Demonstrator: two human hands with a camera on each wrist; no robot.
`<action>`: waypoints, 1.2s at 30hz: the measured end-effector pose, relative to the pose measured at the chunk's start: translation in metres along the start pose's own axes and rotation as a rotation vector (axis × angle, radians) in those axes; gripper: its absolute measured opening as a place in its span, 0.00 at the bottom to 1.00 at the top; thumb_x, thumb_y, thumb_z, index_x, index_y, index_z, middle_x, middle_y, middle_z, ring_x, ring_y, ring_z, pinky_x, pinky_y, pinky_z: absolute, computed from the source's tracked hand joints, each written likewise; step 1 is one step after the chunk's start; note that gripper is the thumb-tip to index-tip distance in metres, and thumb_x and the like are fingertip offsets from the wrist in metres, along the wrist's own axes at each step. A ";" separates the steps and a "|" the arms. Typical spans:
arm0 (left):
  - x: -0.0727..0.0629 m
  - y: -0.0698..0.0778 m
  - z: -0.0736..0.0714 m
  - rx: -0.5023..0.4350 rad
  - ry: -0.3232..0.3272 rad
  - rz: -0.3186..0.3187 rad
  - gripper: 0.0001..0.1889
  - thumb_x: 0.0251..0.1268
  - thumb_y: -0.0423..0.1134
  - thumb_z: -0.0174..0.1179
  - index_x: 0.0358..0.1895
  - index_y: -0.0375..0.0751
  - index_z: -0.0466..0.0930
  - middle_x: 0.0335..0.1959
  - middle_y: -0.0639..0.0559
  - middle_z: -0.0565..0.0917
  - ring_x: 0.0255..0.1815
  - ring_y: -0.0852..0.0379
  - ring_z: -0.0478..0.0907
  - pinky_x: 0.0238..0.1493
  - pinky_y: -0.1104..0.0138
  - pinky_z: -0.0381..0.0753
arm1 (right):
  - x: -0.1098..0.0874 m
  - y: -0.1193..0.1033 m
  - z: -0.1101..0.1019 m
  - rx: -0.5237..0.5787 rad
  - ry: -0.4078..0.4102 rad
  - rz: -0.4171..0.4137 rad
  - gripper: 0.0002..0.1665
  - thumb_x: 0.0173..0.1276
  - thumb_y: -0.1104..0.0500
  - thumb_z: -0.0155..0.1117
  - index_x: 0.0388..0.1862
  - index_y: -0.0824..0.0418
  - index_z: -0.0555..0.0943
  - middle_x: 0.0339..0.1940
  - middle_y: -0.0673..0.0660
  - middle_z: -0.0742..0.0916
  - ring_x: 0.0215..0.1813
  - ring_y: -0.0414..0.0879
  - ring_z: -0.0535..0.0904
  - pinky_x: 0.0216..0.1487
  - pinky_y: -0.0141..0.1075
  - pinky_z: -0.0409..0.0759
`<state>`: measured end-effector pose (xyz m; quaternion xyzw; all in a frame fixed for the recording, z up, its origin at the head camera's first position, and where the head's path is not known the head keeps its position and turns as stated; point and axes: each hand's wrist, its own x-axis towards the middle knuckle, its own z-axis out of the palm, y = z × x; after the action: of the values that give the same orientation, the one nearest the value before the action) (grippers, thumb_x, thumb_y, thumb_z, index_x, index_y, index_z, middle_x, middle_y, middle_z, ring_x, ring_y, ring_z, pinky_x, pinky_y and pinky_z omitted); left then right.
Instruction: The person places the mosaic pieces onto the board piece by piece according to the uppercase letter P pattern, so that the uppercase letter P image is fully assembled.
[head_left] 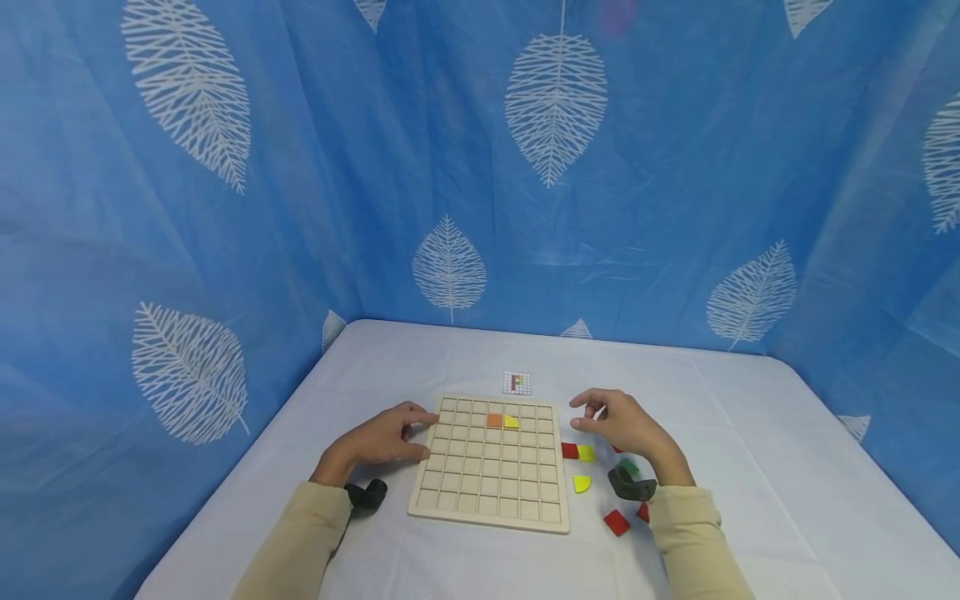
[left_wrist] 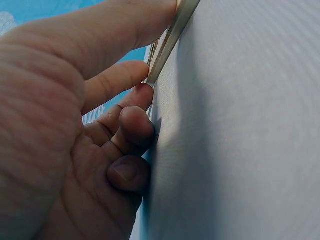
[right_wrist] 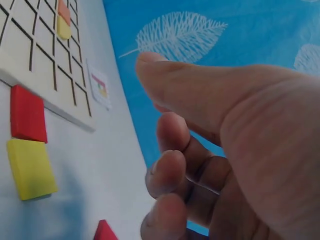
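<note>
A wooden grid board point(head_left: 480, 483) lies on the table, with an orange square tile point(head_left: 495, 421) and a yellow quarter-round tile point(head_left: 511, 422) set side by side in its cells. My left hand point(head_left: 390, 435) touches the board's left edge with thumb and index finger; the left wrist view shows its other fingers curled near the tabletop. To the right of the board, my right hand point(head_left: 618, 421) hovers with loosely bent fingers and a gap between thumb and index finger. It appears to hold nothing. Nearby, a red square tile point(right_wrist: 29, 114) and a yellow square tile point(right_wrist: 32, 169) lie beside the board.
Another yellow quarter-round tile point(head_left: 582, 483), a green tile point(head_left: 628, 467) and several red tiles, one near the front point(head_left: 617, 522), lie under or near the right forearm. Behind the board lies a small pattern card point(head_left: 517, 383). Blue curtains point(head_left: 555, 250) surround the table.
</note>
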<state>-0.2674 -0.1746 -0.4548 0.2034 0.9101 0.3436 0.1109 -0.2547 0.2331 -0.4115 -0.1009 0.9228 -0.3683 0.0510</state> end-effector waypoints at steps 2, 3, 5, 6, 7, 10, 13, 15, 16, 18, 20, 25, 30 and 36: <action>0.001 0.000 0.000 -0.004 -0.001 0.008 0.32 0.56 0.43 0.74 0.66 0.48 0.78 0.55 0.51 0.76 0.40 0.56 0.69 0.39 0.66 0.70 | 0.000 0.003 0.001 0.012 -0.020 -0.002 0.20 0.65 0.56 0.72 0.55 0.60 0.83 0.35 0.54 0.78 0.29 0.47 0.70 0.25 0.37 0.71; 0.001 0.000 0.000 -0.004 -0.001 0.010 0.32 0.56 0.43 0.74 0.66 0.48 0.78 0.55 0.51 0.76 0.40 0.56 0.69 0.39 0.66 0.70 | 0.000 0.004 0.003 0.025 -0.028 0.003 0.20 0.64 0.56 0.73 0.54 0.60 0.83 0.35 0.54 0.78 0.30 0.47 0.70 0.25 0.37 0.71; 0.002 -0.001 0.000 -0.001 -0.001 0.013 0.32 0.56 0.43 0.74 0.66 0.47 0.78 0.55 0.51 0.76 0.40 0.55 0.68 0.39 0.65 0.70 | 0.001 0.008 0.004 0.034 -0.043 0.002 0.19 0.63 0.57 0.74 0.52 0.60 0.84 0.34 0.54 0.78 0.31 0.47 0.71 0.28 0.36 0.71; 0.002 -0.001 0.000 0.000 -0.001 0.012 0.32 0.56 0.42 0.74 0.66 0.47 0.78 0.55 0.51 0.76 0.40 0.55 0.68 0.39 0.65 0.70 | 0.001 0.009 0.005 0.034 -0.051 -0.001 0.19 0.62 0.57 0.74 0.51 0.60 0.84 0.33 0.54 0.77 0.33 0.47 0.71 0.29 0.37 0.71; 0.002 -0.001 0.000 0.000 -0.002 0.007 0.32 0.56 0.43 0.74 0.66 0.48 0.78 0.55 0.51 0.76 0.40 0.55 0.69 0.39 0.66 0.70 | 0.001 0.010 0.006 0.034 -0.057 0.002 0.19 0.61 0.57 0.75 0.50 0.60 0.84 0.33 0.54 0.77 0.34 0.47 0.71 0.30 0.37 0.71; 0.002 0.000 0.001 0.005 0.000 -0.008 0.31 0.56 0.43 0.74 0.66 0.49 0.78 0.54 0.52 0.76 0.40 0.56 0.69 0.39 0.66 0.71 | 0.002 0.013 0.007 0.031 -0.076 0.017 0.18 0.61 0.58 0.75 0.49 0.59 0.84 0.32 0.54 0.77 0.34 0.47 0.72 0.30 0.37 0.73; 0.003 0.002 0.001 0.012 0.003 -0.018 0.31 0.56 0.43 0.74 0.66 0.51 0.79 0.54 0.54 0.76 0.40 0.56 0.70 0.39 0.66 0.71 | 0.002 0.016 0.008 0.038 -0.094 0.034 0.17 0.60 0.58 0.76 0.48 0.58 0.84 0.32 0.54 0.76 0.33 0.47 0.72 0.29 0.38 0.74; 0.003 0.002 0.001 0.021 0.004 -0.014 0.31 0.56 0.43 0.74 0.66 0.51 0.79 0.53 0.54 0.76 0.40 0.56 0.70 0.39 0.66 0.71 | 0.003 0.018 0.008 0.046 -0.110 0.036 0.16 0.60 0.59 0.76 0.47 0.58 0.84 0.32 0.54 0.76 0.33 0.46 0.72 0.28 0.38 0.74; 0.003 0.002 0.001 0.023 0.005 -0.013 0.31 0.56 0.43 0.74 0.66 0.50 0.79 0.53 0.54 0.76 0.40 0.56 0.70 0.39 0.65 0.71 | 0.003 0.019 0.009 0.050 -0.119 0.031 0.16 0.60 0.59 0.75 0.47 0.59 0.84 0.32 0.54 0.76 0.32 0.46 0.72 0.28 0.38 0.74; 0.003 0.002 0.001 0.024 0.003 -0.018 0.31 0.55 0.43 0.74 0.66 0.51 0.79 0.53 0.54 0.76 0.40 0.56 0.70 0.40 0.65 0.71 | 0.004 0.020 0.010 0.055 -0.133 0.027 0.16 0.60 0.60 0.75 0.46 0.59 0.84 0.31 0.53 0.75 0.31 0.46 0.71 0.28 0.38 0.73; 0.002 0.002 0.001 0.021 0.001 -0.027 0.31 0.55 0.43 0.74 0.66 0.51 0.79 0.53 0.54 0.76 0.41 0.56 0.70 0.41 0.64 0.71 | 0.005 0.022 0.011 0.052 -0.144 0.014 0.16 0.60 0.60 0.75 0.46 0.60 0.84 0.31 0.53 0.75 0.30 0.45 0.71 0.27 0.38 0.72; 0.002 0.001 0.001 0.009 0.001 -0.032 0.31 0.55 0.43 0.74 0.66 0.52 0.79 0.54 0.54 0.76 0.42 0.56 0.70 0.43 0.63 0.71 | 0.006 0.024 0.014 0.063 -0.144 0.024 0.15 0.60 0.59 0.76 0.45 0.59 0.84 0.30 0.53 0.75 0.28 0.45 0.70 0.26 0.37 0.72; 0.002 0.001 0.000 0.011 -0.001 -0.025 0.31 0.55 0.43 0.74 0.66 0.52 0.79 0.55 0.54 0.76 0.42 0.56 0.70 0.43 0.63 0.72 | 0.006 0.026 0.016 0.071 -0.147 0.023 0.15 0.59 0.58 0.76 0.44 0.59 0.84 0.30 0.53 0.75 0.27 0.45 0.69 0.26 0.37 0.72; 0.002 0.001 0.001 0.019 -0.001 -0.021 0.31 0.55 0.43 0.74 0.66 0.51 0.79 0.55 0.54 0.76 0.42 0.56 0.70 0.42 0.64 0.72 | 0.005 0.025 0.017 0.062 -0.170 0.007 0.16 0.58 0.58 0.78 0.44 0.59 0.84 0.29 0.52 0.76 0.26 0.44 0.68 0.26 0.36 0.70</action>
<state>-0.2689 -0.1726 -0.4549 0.1952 0.9152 0.3339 0.1130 -0.2606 0.2386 -0.4413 -0.1271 0.9036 -0.3867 0.1334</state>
